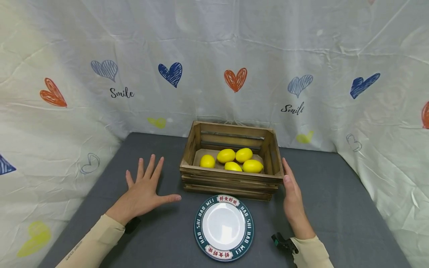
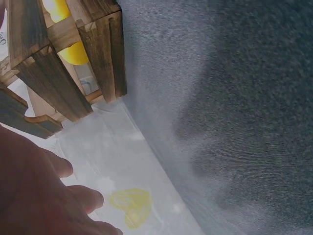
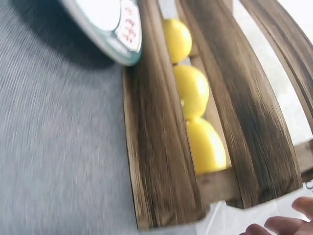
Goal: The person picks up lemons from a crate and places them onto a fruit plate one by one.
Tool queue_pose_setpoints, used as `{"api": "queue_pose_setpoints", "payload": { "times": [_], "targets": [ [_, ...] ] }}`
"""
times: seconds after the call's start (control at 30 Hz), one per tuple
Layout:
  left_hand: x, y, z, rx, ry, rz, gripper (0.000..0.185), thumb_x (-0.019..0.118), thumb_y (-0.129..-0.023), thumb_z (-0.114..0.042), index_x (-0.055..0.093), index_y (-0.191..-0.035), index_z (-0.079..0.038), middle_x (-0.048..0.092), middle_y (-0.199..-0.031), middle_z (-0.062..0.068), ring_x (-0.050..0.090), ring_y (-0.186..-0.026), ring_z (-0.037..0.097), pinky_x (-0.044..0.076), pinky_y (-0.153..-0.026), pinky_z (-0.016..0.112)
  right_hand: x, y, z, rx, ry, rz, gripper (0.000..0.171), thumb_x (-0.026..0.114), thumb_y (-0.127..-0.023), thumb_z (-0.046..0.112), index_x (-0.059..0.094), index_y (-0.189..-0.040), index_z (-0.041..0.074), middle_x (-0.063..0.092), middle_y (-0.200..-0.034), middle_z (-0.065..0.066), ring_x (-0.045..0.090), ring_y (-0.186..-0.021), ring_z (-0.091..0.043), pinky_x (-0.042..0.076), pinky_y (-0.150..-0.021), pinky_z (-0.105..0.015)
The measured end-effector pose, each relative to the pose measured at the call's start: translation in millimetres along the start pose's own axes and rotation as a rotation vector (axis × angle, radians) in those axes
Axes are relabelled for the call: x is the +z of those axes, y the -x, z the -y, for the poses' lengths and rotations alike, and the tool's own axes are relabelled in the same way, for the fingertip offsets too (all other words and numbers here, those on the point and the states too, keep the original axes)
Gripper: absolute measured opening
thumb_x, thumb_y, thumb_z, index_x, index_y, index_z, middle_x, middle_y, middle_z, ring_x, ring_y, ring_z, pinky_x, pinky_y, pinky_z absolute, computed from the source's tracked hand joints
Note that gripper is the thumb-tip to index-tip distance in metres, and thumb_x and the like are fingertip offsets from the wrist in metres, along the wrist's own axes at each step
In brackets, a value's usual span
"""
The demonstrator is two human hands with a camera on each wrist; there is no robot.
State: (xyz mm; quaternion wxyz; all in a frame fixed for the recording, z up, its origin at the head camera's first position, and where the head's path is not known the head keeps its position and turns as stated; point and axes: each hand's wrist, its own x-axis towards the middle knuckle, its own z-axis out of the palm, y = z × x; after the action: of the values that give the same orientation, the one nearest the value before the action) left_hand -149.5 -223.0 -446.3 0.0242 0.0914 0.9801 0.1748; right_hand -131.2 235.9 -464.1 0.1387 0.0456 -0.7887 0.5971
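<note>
Five lemons [image 1: 231, 160] are kept inside the crate [image 1: 231, 182], apparently steadied by the flat right hand [image 1: 293, 197]; the left hand [image 1: 144, 191] is spread, empty

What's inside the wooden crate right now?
Five yellow lemons lie on the pale floor of the slatted brown wooden crate, none stacked. The near front wall hides the floor strip just behind it, so anything low there cannot be seen.

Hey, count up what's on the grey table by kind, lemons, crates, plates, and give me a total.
Lemons: 5, all inside the crate
Wooden crate: 1
Plate: 1, in front of the crate
Total: 7
</note>
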Motion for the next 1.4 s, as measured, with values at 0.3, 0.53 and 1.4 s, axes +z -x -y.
{"api": "queue_pose_setpoints", "payload": {
  "times": [0.3, 0.53, 1.4],
  "targets": [
    [-10.1, -10.0, -15.6, 0.032, 0.080, 0.018, 0.137, 0.074, -0.081, -0.084, -0.016, -0.172, -0.035, -0.024, -0.180, 0.001, -0.029, -0.164, 0.043, -0.014, -0.116, 0.089, 15.8, -9.5, -1.2, 0.030, -0.275, -0.077, 0.068, 0.031, -0.111, 0.051, 0.024, -0.174, 0.026, 0.012, -0.183, -0.001, 0.007, -0.169, -0.032, -0.004, -0.133, -0.067],
    [-34.4, -23.6, -37.0, 0.102, 0.104, 0.009, 0.136, 0.069, -0.079, -0.090, -0.016, -0.171, -0.037, -0.023, -0.180, -0.002, -0.027, -0.165, 0.040, -0.010, -0.118, 0.088, 21.8, -15.7, -6.0, -0.003, -0.232, -0.154, 0.069, 0.036, -0.108, 0.041, 0.024, -0.174, 0.025, 0.016, -0.183, 0.004, 0.007, -0.170, -0.025, -0.006, -0.135, -0.060],
    [-100.0, -114.7, -172.3, 0.492, -0.065, 0.260, 0.113, 0.082, -0.085, -0.070, 0.023, -0.174, -0.033, 0.004, -0.184, 0.002, -0.001, -0.170, 0.040, 0.017, -0.130, 0.074, 30.2, -21.6, -15.6, -0.076, -0.107, -0.147, 0.068, 0.039, -0.106, 0.033, 0.023, -0.172, 0.042, 0.019, -0.180, 0.018, 0.013, -0.169, -0.018, 0.003, -0.135, -0.065]
  ]
}}
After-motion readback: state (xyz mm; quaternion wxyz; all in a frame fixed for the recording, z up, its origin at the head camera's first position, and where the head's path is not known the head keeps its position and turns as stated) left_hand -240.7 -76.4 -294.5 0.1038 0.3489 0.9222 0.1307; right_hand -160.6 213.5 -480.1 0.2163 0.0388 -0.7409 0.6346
